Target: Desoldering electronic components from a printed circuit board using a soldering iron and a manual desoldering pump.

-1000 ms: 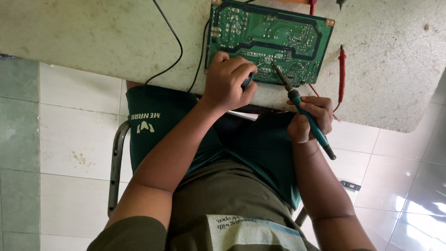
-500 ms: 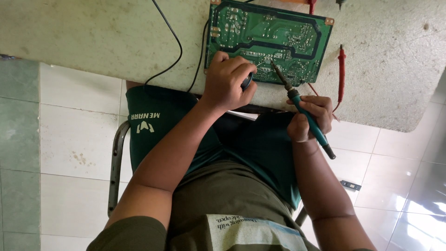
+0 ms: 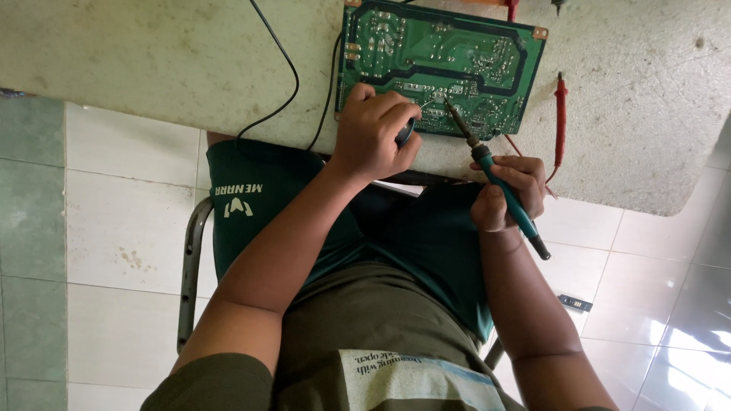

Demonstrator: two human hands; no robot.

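A green circuit board (image 3: pixel 457 46) lies solder side up on a pale stone table (image 3: pixel 152 53). My left hand (image 3: pixel 373 133) rests on the board's near edge, its fingers curled around a small dark round object (image 3: pixel 406 131) that is mostly hidden. My right hand (image 3: pixel 512 190) grips a soldering iron with a teal handle (image 3: pixel 499 183) like a pen. The iron's metal tip (image 3: pixel 451 110) touches the board's near edge, just right of my left hand.
A red test probe (image 3: pixel 560 114) lies on the table right of the board, with its wire trailing off. A black cable (image 3: pixel 278 49) runs across the table at the left. Under me are a metal chair frame (image 3: pixel 190 266) and a tiled floor with a small black object (image 3: pixel 576 304).
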